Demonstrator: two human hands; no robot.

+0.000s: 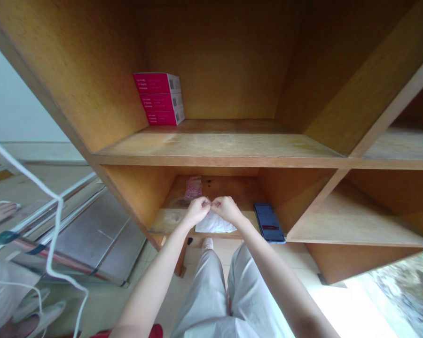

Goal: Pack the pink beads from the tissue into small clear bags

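The left hand (199, 209) and right hand (226, 209) meet over a white sheet (215, 226) on the lower shelf (166, 220) — both pinched narrow, on what I cannot tell. A phone (269, 220) lies to the right, a pink packet (193, 186) behind — three red boxes (158, 101) stand stacked on the upper shelf (225, 143).

Loose, pale grey trousers (205, 286), plain and softly creased, cover both legs. Beyond the left trouser leg shows 1 small, whitish shoe (207, 243). The 2 forearms (158, 281) are slender and bare, tapering to 2 ungloved hands (227, 208).
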